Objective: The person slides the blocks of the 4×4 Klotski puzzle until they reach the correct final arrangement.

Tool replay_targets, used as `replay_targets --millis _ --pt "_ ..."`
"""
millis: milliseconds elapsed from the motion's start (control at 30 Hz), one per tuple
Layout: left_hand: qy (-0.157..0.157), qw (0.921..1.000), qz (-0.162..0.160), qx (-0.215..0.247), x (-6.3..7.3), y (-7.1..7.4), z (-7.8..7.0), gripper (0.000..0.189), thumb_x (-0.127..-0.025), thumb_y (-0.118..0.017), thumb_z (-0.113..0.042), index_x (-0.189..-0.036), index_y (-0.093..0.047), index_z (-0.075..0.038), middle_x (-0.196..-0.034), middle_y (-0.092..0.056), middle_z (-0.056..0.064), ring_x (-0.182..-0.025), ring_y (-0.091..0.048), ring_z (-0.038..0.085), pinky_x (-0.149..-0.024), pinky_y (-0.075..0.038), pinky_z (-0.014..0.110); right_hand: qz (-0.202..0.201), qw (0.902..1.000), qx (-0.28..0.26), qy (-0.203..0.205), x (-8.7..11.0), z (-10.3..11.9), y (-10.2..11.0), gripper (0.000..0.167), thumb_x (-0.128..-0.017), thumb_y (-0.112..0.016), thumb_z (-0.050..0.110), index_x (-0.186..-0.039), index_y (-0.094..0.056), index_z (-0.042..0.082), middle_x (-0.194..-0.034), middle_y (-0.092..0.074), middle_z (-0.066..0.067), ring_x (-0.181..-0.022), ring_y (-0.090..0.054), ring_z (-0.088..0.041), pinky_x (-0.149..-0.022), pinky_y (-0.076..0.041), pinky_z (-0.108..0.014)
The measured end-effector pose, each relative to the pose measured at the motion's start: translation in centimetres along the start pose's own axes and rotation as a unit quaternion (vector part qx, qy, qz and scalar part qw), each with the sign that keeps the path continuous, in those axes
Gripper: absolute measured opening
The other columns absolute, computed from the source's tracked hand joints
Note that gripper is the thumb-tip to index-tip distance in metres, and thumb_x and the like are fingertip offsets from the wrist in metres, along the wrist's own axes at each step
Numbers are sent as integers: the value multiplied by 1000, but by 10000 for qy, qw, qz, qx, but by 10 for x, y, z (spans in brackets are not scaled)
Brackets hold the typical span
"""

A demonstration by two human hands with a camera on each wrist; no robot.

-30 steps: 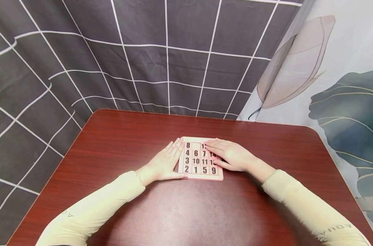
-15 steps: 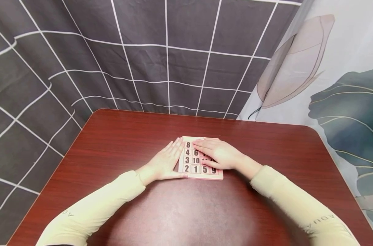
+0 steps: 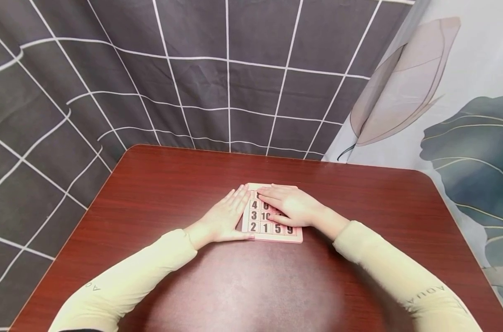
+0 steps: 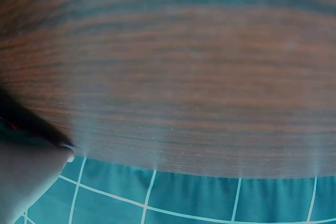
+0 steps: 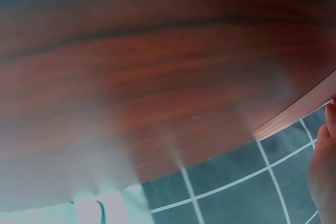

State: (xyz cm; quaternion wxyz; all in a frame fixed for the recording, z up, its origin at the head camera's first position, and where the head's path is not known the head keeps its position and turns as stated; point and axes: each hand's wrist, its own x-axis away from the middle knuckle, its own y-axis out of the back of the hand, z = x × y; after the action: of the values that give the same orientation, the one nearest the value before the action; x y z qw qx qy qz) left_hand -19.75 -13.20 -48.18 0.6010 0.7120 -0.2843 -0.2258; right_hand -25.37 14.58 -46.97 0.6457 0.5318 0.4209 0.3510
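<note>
A square number sliding puzzle (image 3: 276, 237) with a pale frame and red-lined tiles lies flat on the table. My left hand (image 3: 224, 219) spreads along its left side, fingertips at the upper left corner and thumb on the lower left edge. From the right, my right hand (image 3: 294, 205) lies over the upper part, fingers straight and pointing left, fingertips on the top-row tiles. The 8 tile is partly under a fingertip and sits right of the 4 below it. Rows with 4, 3 and 2 show at the left; the upper right tiles are hidden.
The dark red wooden table (image 3: 172, 180) reaches back to a grey curtain (image 3: 193, 83) with white grid lines. To the right hangs a pale curtain (image 3: 475, 60) with leaf patterns. Both forearms, in cream sleeves (image 3: 131, 276), rest over the table.
My right hand has slid left across the puzzle, covering more of the top row. The 8 tile has shifted slightly right. My left hand keeps its place on the left edge.
</note>
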Motion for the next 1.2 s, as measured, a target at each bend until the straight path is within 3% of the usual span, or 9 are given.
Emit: replay_targets --millis 233,433,667,833,1200 --pt "103 9996 201 -179 -3 0 0 120 -94 -62 -73 -166 -13 9 -176 -8 28 -166 -13 38 -137 -17 48 20 9999 -84 -102 16 -5 4 61 -100 -70 35 -150 -59 4 -157 -59 -11 -150 -53 -30 -127 -40 -50" --pt "65 9997 153 -171 -2 2 -1 119 -94 -62 -72 -166 -14 10 -176 -10 28 -166 -14 38 -137 -18 48 -52 9999 -96 -51 20 -4 6 60 -99 -72 34 -149 -60 2 -156 -60 -12 -149 -54 -31 -126 -42 -51" --pt "14 9996 140 -257 -1 4 -3 117 -94 -62 -71 -165 -18 11 -175 -13 30 -166 -15 39 -136 -19 48 -371 9987 -39 335 14 4 2 62 -98 -74 35 -149 -60 3 -152 -63 -13 -143 -60 -29 -120 -48 -49" --pt "-2 9994 141 -305 0 6 -3 116 -95 -63 -70 -165 -18 11 -175 -14 30 -166 -15 39 -136 -20 49 -357 9975 -61 601 7 12 -2 59 -99 -72 32 -148 -61 4 -153 -63 -12 -144 -59 -29 -121 -47 -46" --pt "-2 9994 112 -314 -2 2 -1 115 -95 -63 -69 -165 -18 11 -175 -14 30 -166 -16 38 -136 -20 49 -62 9991 -127 395 0 13 -2 58 -100 -71 33 -150 -60 5 -153 -63 -10 -146 -57 -28 -125 -44 -44"
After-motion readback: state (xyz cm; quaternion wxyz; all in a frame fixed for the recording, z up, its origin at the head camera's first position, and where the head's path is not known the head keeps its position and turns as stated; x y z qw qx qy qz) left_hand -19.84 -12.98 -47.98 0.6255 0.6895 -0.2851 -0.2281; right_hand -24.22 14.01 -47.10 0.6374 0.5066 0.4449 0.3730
